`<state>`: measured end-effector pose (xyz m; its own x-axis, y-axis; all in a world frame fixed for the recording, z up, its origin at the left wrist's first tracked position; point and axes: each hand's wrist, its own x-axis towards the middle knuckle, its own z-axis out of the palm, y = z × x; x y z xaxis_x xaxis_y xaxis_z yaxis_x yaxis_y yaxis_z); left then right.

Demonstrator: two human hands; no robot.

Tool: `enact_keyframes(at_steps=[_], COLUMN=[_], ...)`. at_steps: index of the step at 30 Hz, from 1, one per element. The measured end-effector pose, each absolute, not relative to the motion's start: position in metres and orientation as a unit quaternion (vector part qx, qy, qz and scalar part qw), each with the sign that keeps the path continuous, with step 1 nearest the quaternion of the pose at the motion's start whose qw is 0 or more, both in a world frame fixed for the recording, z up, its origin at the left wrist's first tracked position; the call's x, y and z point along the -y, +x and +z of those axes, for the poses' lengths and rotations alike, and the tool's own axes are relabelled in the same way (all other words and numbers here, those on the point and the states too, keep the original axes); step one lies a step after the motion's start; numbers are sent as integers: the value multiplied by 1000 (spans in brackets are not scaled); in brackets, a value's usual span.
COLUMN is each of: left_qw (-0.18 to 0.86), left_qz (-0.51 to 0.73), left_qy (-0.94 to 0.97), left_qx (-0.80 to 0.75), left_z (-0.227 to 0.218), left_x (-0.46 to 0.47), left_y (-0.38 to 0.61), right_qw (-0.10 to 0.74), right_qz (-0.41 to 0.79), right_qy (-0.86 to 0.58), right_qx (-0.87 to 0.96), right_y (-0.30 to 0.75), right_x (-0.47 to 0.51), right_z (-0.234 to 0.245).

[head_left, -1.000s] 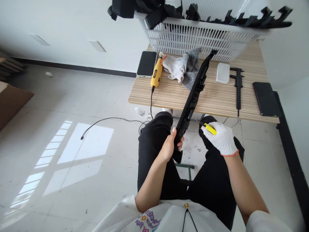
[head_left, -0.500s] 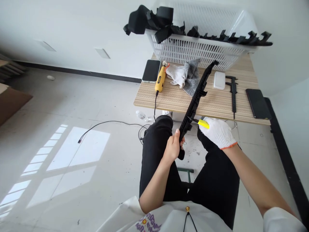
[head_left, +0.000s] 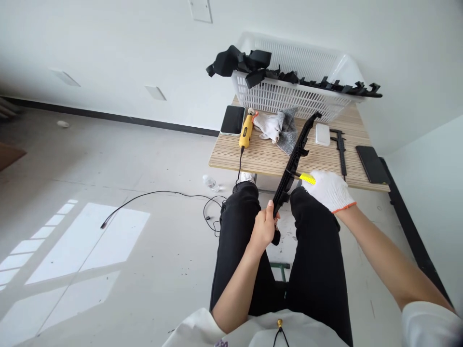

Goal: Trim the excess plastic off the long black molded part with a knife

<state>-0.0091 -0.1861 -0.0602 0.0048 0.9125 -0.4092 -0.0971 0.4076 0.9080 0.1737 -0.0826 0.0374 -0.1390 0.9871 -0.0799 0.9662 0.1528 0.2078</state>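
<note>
My bare left hand (head_left: 265,227) is closed around the lower end of a long black plastic strip (head_left: 297,153). The strip has clips and tabs along its side and slants up and away over the table edge. On my right hand (head_left: 327,189) is a white knit glove with an orange cuff. Its fingers are wrapped round the yellow handle of a hand tool (head_left: 307,178) with a dark, thin shaft. The tool's tip meets the strip's side about midway; its exact shape is too small to make out.
On the wooden table (head_left: 231,156) lie a yellow corded rotary tool (head_left: 246,132), a white glove (head_left: 266,126), a grey cloth (head_left: 288,132), a white box (head_left: 322,134), calipers (head_left: 340,152) and two phones. Behind them, a white basket (head_left: 285,99) bears black plastic parts (head_left: 260,62). A cable (head_left: 159,192) crosses the floor.
The camera view has shifted, so table and basket appear lower and smaller. The yellow-handled tool's tip has moved a little up the strip, farther from my left hand. Both grips are unchanged.
</note>
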Motion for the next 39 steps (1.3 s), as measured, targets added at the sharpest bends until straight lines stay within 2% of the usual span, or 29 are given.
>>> enact_keyframes(at_steps=[6,19,39], left_qw=[618,617,603], left_qz=[409,401,416], left_qy=[359,369,363], left_qx=[-567,-568,-576], left_z=[-63,-75,-71], left_x=[187,186,186], left_y=[-14,-21,-24], right_qw=[125,82,111], right_qz=[57,13,-27], right_qy=[646,674,661], right_qx=[-751,-734,-742], right_y=[167,154,145], right_x=[81,78,75], right_z=[39,39,57])
